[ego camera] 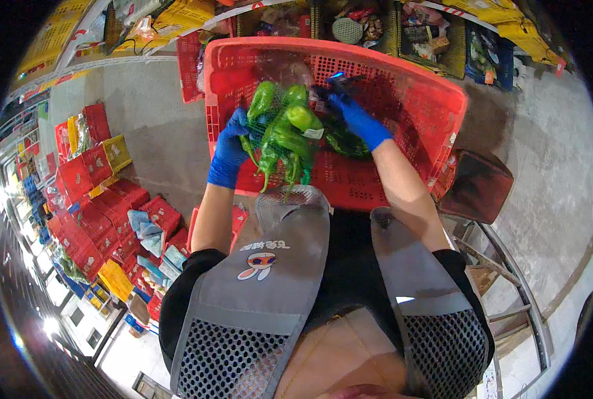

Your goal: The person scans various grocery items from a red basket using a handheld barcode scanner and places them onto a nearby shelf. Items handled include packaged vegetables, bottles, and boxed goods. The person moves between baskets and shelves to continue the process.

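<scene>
My left hand (229, 149), in a blue glove, grips the left side of a net bag of green peppers (289, 132) that bears a white label. The bag is held over a large red plastic crate (339, 192). To its right, my right hand (354, 114), also in a blue glove, is closed around a dark handheld device (344, 82) with a small blue light; its exact kind is not clear. More green peppers (349, 142) lie in the crate below my right wrist. A clear plastic bag (284, 70) is near the crate's far wall.
Beyond the crate stand yellow baskets (428, 62) with bagged goods and a blue crate (501, 65). Stacked red crates (92, 214) fill the left. A dark red bin (478, 187) and a metal frame (513, 279) are at the right, on a concrete floor (541, 134).
</scene>
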A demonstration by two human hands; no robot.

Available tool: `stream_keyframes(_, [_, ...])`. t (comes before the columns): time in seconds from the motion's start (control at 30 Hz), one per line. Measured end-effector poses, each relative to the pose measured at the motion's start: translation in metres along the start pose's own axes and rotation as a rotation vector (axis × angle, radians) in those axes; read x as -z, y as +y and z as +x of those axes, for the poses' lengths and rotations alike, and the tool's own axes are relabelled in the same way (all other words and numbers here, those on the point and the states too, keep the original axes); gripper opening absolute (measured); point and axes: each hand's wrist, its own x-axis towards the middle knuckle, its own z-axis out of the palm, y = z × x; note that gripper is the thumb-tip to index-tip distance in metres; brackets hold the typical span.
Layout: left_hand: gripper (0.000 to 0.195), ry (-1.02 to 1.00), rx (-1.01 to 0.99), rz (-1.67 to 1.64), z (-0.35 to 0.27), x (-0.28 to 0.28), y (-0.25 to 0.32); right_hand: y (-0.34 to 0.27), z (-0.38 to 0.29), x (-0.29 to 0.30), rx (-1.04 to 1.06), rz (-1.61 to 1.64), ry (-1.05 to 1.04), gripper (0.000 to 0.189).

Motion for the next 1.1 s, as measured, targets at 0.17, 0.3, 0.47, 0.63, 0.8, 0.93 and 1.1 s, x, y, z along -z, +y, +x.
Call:
stream_keyframes(0.17, [0.047, 0.490, 0.122, 0.018, 0.010, 0.016, -0.021, 0.005, 0.000, -0.064, -0.065, 0.232, 0.084, 0.059])
stream_keyframes(0.3, [0.044, 0.540, -0.058, 0.412, 0.023, 0.010, -0.041, 0.011, 0.000, -0.062, -0.074, 0.374, 0.086, 0.058])
stream_keyframes(0.47, [0.037, 0.764, -0.509, 1.050, 0.026, -0.060, -0.039, 0.005, 0.010, -0.056, -0.114, 0.441, 0.124, 0.052])
stream_keyframes(0.63, [0.040, 0.390, -0.643, 1.983, 0.022, -0.116, 0.008, -0.013, 0.004, -0.055, -0.159, 0.369, 0.089, 0.049])
stream_keyframes(0.8, [0.032, 0.040, -0.620, 2.178, 0.034, -0.114, 0.032, -0.050, -0.003, -0.065, -0.126, 0.316, 0.018, 0.044])
stream_keyframes(0.93, [0.027, 0.006, -0.739, 2.147, 0.053, -0.121, 0.060, -0.100, 0.004, -0.066, -0.172, 0.150, -0.048, 0.048])
stream_keyframes(1.1, [0.006, 0.261, -0.823, 1.385, 0.063, -0.159, 0.134, -0.164, 0.018, -0.046, 0.186, -0.142, -0.094, 0.049])
